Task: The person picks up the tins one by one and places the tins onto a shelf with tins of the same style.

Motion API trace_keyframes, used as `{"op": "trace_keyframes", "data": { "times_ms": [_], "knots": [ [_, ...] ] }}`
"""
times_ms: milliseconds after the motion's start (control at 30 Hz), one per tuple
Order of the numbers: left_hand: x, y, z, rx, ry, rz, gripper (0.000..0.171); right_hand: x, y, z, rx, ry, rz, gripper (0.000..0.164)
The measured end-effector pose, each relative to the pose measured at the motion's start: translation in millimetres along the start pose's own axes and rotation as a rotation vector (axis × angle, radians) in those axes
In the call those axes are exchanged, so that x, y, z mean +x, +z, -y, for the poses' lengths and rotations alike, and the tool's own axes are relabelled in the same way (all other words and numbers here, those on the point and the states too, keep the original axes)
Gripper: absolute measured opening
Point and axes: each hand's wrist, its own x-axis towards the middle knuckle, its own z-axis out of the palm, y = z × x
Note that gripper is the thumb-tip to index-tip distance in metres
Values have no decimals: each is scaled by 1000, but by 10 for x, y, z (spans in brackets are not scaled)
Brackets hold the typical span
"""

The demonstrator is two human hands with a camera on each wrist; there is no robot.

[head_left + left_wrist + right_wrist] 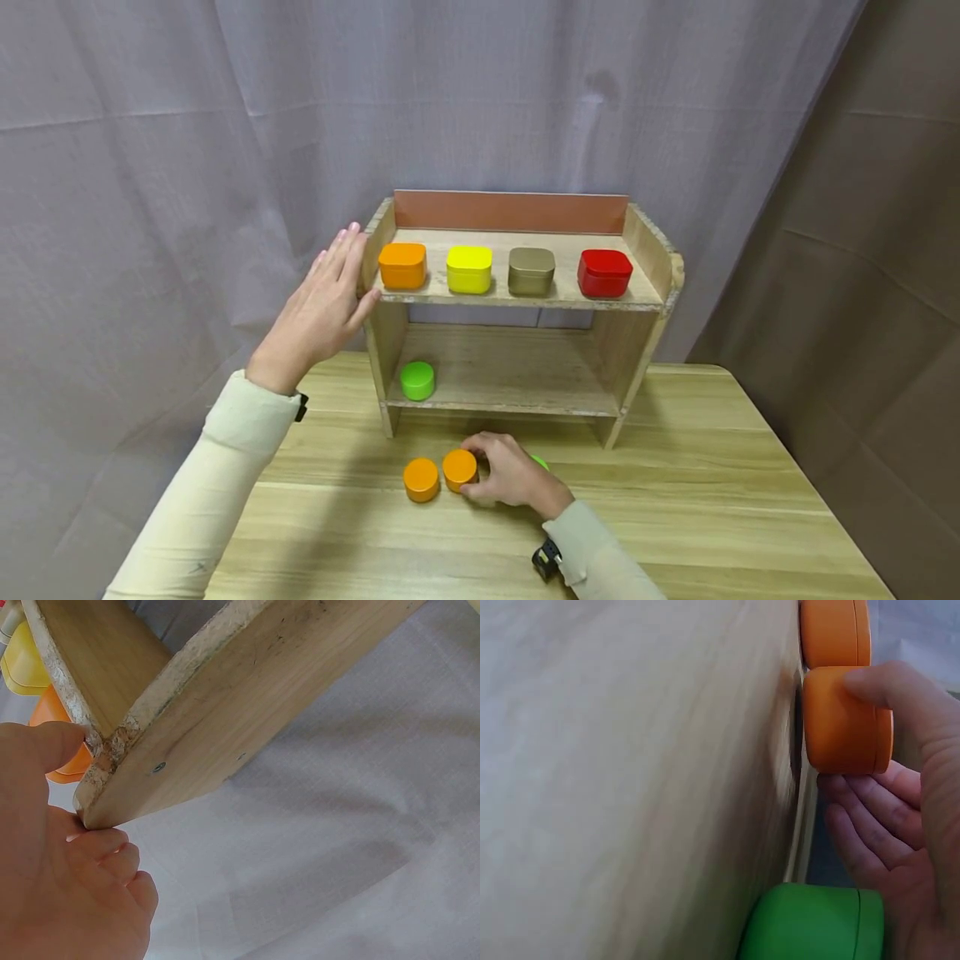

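My right hand (510,473) pinches a small round orange container (459,471) between thumb and fingers, low over the table. In the right wrist view the thumb lies on one side of this container (844,724) and the fingers on the other. A second round orange container (422,481) stands just left of it. Behind my right hand a round green container (810,924) is mostly hidden in the head view. My left hand (318,304) rests against the left side of a small wooden shelf (502,367), fingers straight, thumb at the top board's front edge.
Orange (403,267), yellow (469,270), olive (531,272) and red (604,273) square containers stand along the top board. Another round green container (417,381) sits at the lower board's left end. A grey curtain (480,100) hangs behind the wooden table (720,500).
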Motion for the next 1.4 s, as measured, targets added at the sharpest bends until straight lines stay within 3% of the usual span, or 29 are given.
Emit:
{"op": "trace_keyframes", "data": {
  "times_ms": [733,1133,1400],
  "knots": [
    [-2,0,5,2,2,2,77,-88,-346,226,26,-77,-16,48],
    [8,2,9,2,4,-5,77,15,-653,319,-5,-71,-54,50],
    [7,12,22,-4,3,-5,77,134,-805,310,-11,-64,-124,52]
  ]
}}
